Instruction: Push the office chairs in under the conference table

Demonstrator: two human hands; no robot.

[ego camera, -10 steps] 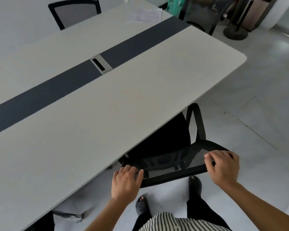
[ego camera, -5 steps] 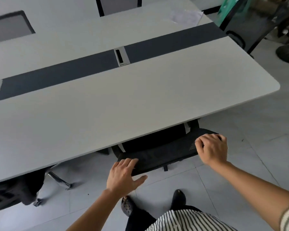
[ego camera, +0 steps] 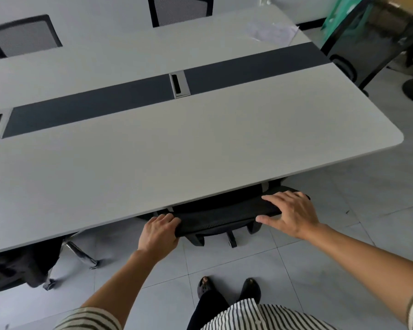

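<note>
fingers (ego camera: 163,219) of both hands curled over chair back (ego camera: 221,214), nearly under table (ego camera: 200,148); final shove needed.

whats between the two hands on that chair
In the head view, only the black chair backrest top spans between the left hand and right hand.

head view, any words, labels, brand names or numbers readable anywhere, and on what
None can be read.
Sheet of paper at the far end of the conference table: pale and blurred, any print is illegible.
Green bag behind the end chair: no lettering can be made out.
</note>
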